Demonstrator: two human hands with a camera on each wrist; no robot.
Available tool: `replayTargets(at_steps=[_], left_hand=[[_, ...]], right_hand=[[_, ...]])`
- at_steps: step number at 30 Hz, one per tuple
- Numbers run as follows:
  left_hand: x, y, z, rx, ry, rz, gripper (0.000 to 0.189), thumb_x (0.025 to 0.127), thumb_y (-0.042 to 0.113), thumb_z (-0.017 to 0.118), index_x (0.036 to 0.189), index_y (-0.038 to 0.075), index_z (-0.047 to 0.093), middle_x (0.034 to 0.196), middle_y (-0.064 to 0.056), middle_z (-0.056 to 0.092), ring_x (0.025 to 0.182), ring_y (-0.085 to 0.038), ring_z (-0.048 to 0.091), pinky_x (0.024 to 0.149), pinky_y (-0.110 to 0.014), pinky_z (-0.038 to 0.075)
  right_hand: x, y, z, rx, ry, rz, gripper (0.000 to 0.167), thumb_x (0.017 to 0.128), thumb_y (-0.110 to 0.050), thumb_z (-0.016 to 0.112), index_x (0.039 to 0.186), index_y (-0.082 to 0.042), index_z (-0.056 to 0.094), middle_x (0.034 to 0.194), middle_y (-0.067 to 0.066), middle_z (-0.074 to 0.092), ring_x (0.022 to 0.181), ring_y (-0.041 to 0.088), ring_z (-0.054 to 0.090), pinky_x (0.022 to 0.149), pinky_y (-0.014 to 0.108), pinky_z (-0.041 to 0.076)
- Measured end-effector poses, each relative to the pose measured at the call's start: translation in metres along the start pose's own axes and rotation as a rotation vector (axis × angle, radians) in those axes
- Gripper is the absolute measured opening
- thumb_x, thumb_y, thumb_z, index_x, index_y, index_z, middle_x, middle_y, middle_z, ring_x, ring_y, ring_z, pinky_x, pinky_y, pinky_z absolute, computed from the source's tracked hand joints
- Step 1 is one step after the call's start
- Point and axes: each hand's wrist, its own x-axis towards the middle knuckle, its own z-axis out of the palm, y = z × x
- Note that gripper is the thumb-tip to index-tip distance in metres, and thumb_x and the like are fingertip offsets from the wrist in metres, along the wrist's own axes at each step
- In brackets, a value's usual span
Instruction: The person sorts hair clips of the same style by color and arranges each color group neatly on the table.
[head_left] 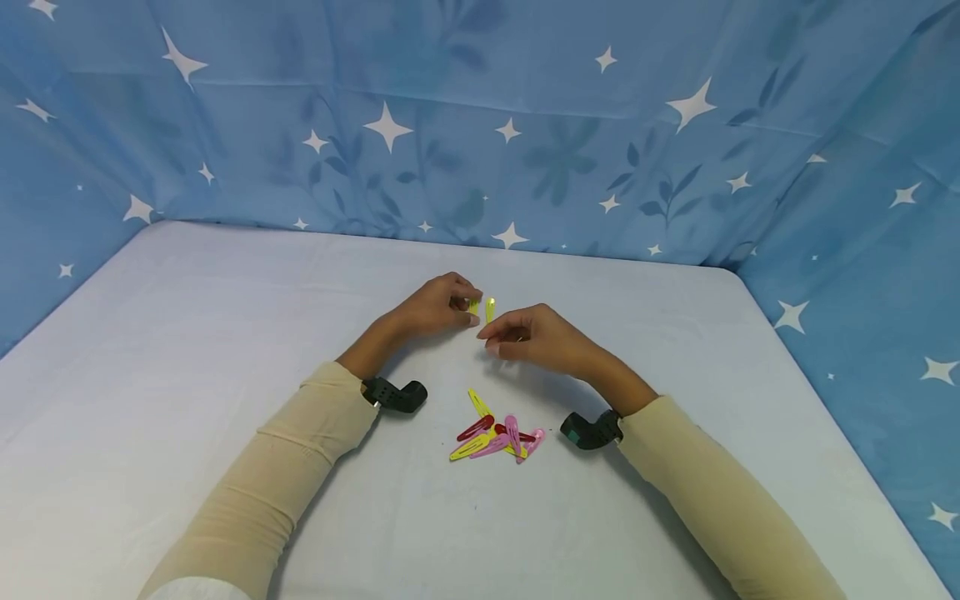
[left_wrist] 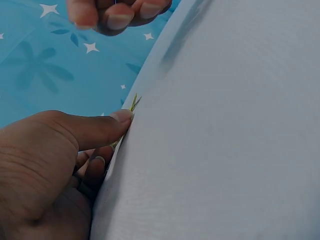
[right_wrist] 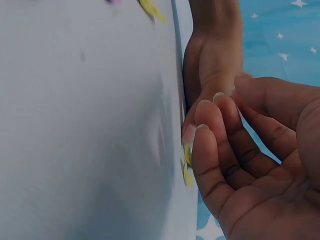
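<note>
pinching a yellow clip, left hand near right hand

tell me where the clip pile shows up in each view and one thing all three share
Head: clip pile just below centre.
Left wrist: not in it.
Right wrist: probably its edge, a yellow bit and a pink bit cut off by the top edge.
Shared landmark: starry curtain, across the top in head, upper left in left wrist, right side in right wrist.

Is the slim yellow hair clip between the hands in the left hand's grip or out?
Out: in the head view, white tabletop shows between the slim yellow clip and the left hand.
</note>
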Motion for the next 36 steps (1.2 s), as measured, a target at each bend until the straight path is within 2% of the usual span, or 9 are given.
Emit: replayTargets(at_steps=[8,15,26,36], left_hand=[[-0.001,0.000,0.000,0.017,0.021,0.019,0.046,0.091,0.012,0.070,0.134,-0.001,0.060,0.130,-0.016,0.053,0.110,-0.027,0.058,0.097,-0.039,0.048],[-0.002,0.005,0.007,0.046,0.038,0.047,0.046,0.092,0.012,0.069,0.134,-0.003,0.059,0.131,-0.019,0.052,0.113,-0.030,0.058,0.097,-0.039,0.049],[-0.008,0.007,0.007,0.054,0.038,0.038,0.046,0.093,0.013,0.068,0.135,-0.001,0.058,0.133,-0.018,0.051,0.115,-0.029,0.058,0.098,-0.039,0.049],[-0.011,0.007,0.007,0.045,0.055,0.029,0.046,0.092,0.014,0.068,0.135,-0.001,0.059,0.132,-0.018,0.052,0.113,-0.029,0.057,0.097,-0.040,0.049]], right_hand=[[-0.010,-0.001,0.007,-0.006,-0.110,-0.047,0.029,0.090,-0.009,0.070,0.119,-0.007,0.071,0.107,0.007,0.073,0.094,0.016,0.067,0.083,0.029,0.055],[-0.017,0.006,0.013,-0.026,-0.220,-0.062,0.031,0.090,-0.004,0.067,0.121,-0.006,0.070,0.111,0.007,0.072,0.090,0.015,0.065,0.083,0.026,0.054],[-0.021,0.005,0.025,-0.062,-0.185,-0.088,0.030,0.089,-0.005,0.070,0.118,-0.006,0.071,0.108,0.005,0.071,0.085,0.012,0.062,0.080,0.022,0.054],[-0.024,-0.003,0.029,-0.138,-0.197,-0.074,0.039,0.086,-0.012,0.075,0.125,-0.011,0.068,0.107,0.001,0.065,0.087,0.011,0.060,0.077,0.024,0.052]])
